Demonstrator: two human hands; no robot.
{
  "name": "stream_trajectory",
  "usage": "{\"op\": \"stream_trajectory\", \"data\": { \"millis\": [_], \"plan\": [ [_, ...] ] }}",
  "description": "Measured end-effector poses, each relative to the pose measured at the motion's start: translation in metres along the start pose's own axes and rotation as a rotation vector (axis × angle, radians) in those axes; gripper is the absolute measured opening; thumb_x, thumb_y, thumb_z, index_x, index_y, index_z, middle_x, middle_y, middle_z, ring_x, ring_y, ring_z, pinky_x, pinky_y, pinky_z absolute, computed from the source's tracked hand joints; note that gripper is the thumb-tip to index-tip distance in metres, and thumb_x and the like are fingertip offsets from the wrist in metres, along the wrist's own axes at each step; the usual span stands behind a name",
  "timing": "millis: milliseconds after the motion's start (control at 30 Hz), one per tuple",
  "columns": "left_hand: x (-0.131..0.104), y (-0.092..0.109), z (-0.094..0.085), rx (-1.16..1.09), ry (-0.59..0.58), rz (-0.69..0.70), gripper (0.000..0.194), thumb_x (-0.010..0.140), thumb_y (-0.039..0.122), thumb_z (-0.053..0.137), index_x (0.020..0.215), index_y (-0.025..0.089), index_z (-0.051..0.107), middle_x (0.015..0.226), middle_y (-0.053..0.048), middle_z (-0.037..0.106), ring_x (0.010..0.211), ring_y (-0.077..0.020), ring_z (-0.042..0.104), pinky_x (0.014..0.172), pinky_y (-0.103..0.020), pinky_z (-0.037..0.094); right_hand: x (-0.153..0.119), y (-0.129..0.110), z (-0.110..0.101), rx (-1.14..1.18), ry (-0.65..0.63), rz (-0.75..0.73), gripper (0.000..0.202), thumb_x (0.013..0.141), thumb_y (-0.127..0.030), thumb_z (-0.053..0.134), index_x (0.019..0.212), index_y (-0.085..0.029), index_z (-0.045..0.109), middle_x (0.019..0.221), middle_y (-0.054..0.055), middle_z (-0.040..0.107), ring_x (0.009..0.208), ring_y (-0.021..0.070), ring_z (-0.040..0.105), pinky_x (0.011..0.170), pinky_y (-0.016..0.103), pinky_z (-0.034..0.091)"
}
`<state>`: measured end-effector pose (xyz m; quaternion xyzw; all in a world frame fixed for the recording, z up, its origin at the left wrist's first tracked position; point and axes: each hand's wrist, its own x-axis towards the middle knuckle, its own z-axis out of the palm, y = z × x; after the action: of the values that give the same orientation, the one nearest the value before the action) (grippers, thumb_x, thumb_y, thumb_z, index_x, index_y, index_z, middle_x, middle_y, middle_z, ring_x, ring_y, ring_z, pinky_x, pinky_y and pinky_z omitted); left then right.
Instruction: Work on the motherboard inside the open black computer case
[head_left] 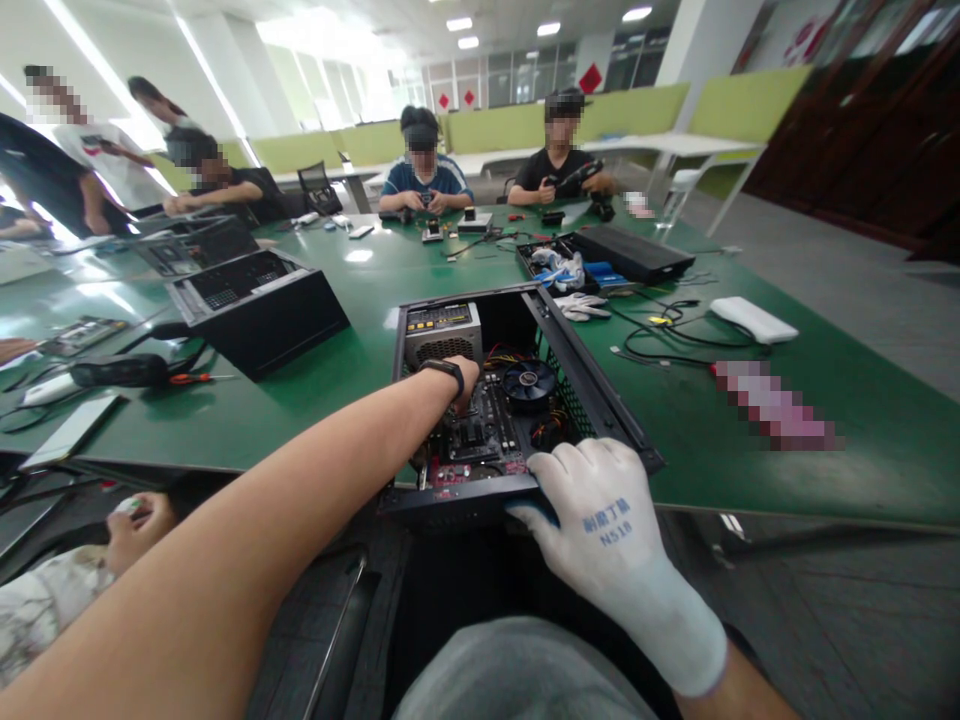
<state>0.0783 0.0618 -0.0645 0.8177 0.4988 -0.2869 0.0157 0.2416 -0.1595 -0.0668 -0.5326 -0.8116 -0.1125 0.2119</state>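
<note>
An opened black computer case [600, 390] lies at the table's near edge, its inside facing up. My left hand [469, 378], bare with a dark wristband, reaches into it beside the silver power supply [442, 335]. Its fingers are hidden behind the back of the hand, so what they touch does not show. Below and right of that hand sits the motherboard [480, 425], with a round black cooling fan [528, 382] on it. In a white glove, my right hand [592, 500] grips the case's near rim, fingers over the top and thumb below.
Another black case [270, 315] stands left of mine. On the right lie a white glove [581, 306], black cables [652, 340], a white box-like object [754, 320] and a blurred pink packet [772, 405]. A screwdriver [199, 378] is at left. Several people sit or stand beyond; a neighbour's hand [139, 530] is lower left.
</note>
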Motion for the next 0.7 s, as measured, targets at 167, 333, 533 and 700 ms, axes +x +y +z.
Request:
{"op": "stream_trajectory", "data": {
  "millis": [167,333,533,700],
  "plan": [
    [-0.001,0.001,-0.001,0.008,-0.006,-0.006,0.063,0.053,0.033,0.091,0.111,0.013,0.075,0.113,-0.013,0.075,0.103,-0.027,0.07,0.088,-0.026,0.055,0.0,0.001,-0.001,-0.002,0.005,-0.006,0.032,0.076,-0.047,0.074,0.089,-0.022,0.06,0.08,0.003,0.055,0.079,0.0219,0.041,0.077,0.036,0.022],
    [-0.006,0.003,-0.005,0.011,-0.024,-0.006,0.061,0.055,0.029,0.09,0.112,0.014,0.075,0.113,-0.013,0.075,0.104,-0.0262,0.07,0.089,-0.025,0.054,0.0,0.001,-0.001,-0.005,-0.005,-0.006,0.032,0.077,-0.048,0.073,0.089,-0.022,0.06,0.081,0.004,0.055,0.079,0.0222,0.041,0.077,0.037,0.022],
    [-0.011,0.006,-0.008,-0.009,-0.004,-0.02,0.067,0.049,0.025,0.093,0.113,0.012,0.075,0.115,-0.016,0.074,0.106,-0.0295,0.069,0.092,-0.028,0.054,-0.003,0.001,-0.001,-0.001,-0.017,-0.001,0.031,0.077,-0.048,0.073,0.09,-0.022,0.06,0.081,0.004,0.056,0.08,0.022,0.041,0.077,0.036,0.022],
    [-0.007,0.006,-0.007,0.031,-0.027,-0.006,0.067,0.05,0.029,0.092,0.113,0.015,0.075,0.116,-0.014,0.074,0.106,-0.0285,0.069,0.09,-0.027,0.054,-0.001,0.001,-0.001,-0.005,-0.021,0.001,0.032,0.077,-0.049,0.073,0.09,-0.022,0.061,0.081,0.004,0.056,0.08,0.0222,0.041,0.077,0.036,0.022]
  ]
}}
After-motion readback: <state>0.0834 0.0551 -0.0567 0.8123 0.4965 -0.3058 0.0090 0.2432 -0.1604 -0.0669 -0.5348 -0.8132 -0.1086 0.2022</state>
